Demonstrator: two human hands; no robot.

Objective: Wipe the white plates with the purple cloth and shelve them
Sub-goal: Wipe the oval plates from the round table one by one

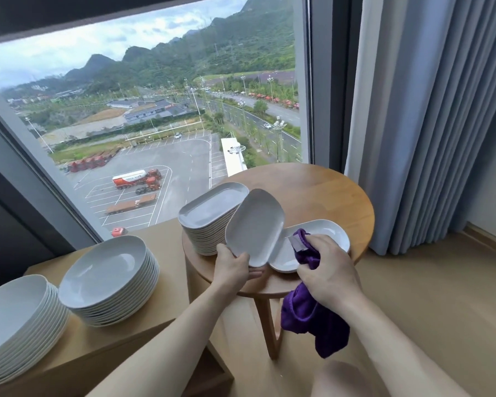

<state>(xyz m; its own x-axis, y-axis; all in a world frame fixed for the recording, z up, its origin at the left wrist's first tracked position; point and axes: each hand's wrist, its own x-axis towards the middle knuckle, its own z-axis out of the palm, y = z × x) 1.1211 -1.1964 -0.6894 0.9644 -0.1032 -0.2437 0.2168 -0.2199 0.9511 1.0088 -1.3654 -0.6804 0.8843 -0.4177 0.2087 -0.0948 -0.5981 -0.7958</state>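
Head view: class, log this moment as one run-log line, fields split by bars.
left hand holds tilted plate | right hand grips purple cloth | second plate flat on round table

Large window (143, 116) overlooks a parking lot (161, 167) and green hills (212, 44); grey curtain (418, 116) hangs at right.

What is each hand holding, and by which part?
The left hand grips a tilted oblong white plate by its near rim. The right hand clutches the purple cloth around its bunched middle.
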